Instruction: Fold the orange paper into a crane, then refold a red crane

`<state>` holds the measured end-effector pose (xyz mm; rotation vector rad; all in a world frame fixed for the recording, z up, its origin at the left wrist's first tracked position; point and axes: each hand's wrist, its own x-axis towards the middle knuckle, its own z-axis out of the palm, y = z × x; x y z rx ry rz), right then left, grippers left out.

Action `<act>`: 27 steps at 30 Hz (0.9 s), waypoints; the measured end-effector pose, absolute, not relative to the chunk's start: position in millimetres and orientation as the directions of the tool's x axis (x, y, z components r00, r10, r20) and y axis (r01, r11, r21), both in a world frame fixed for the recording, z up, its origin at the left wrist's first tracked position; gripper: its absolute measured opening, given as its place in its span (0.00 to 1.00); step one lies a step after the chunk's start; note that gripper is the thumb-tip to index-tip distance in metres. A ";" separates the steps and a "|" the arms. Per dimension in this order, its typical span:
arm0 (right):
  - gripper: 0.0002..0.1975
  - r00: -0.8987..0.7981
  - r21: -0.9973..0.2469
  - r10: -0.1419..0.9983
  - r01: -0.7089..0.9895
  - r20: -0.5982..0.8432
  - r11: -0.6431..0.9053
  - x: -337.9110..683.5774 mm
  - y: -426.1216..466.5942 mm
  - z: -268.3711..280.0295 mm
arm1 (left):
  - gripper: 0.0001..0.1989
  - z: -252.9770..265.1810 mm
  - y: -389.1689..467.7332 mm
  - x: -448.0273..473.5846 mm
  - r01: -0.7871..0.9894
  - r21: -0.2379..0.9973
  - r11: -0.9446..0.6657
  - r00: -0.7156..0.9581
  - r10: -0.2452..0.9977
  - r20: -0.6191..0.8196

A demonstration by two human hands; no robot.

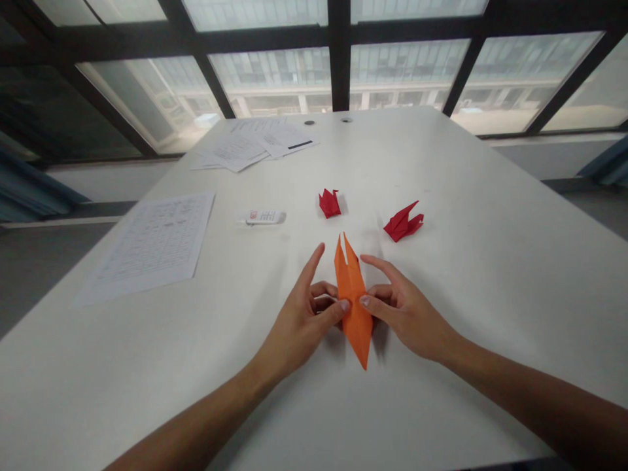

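The left hand (pixel 297 317) and right hand (pixel 409 314) both gripped a long, pointed, folded orange paper piece (pixel 357 324) above the near middle of the white tabletop (pixel 456 170), thumbs pressed on its upper face. The curled fingers were partly hidden behind its edges, and whether the paper touched the table could not be told. Its far end split into two narrow points; its near end made one. Both forearms were cut off by the picture's edges. Beyond stood a small red folded-paper bird (pixel 330 205), and farther right a larger red folded-paper figure (pixel 405 224). To the left lay a white plastic tube (pixel 265 216) with print too small to read; its contents could not be seen. Printed white sheets (pixel 152 242) at left and overlapping white papers (pixel 245 145) at far left were illegible.
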<state>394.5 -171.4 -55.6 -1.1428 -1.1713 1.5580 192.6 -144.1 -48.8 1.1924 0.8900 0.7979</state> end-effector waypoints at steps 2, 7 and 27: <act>0.32 -0.227 -0.981 0.968 -0.134 -0.106 -0.139 394.3 -172.7 -54.7 | 0.45 -49.4 -142.6 190.4 -0.055 0.987 0.154 0.457 0.882 -0.112; 0.10 -0.255 -0.996 0.965 -0.043 -0.061 -0.075 397.7 -173.4 -55.3 | 0.19 -47.1 -138.4 187.4 0.046 0.999 0.020 0.525 0.850 -0.041; 0.21 -0.401 -0.998 0.914 -0.047 0.066 0.052 408.0 -169.5 -59.5 | 0.17 -48.6 -127.4 172.8 -0.097 0.995 -0.032 0.637 0.766 0.087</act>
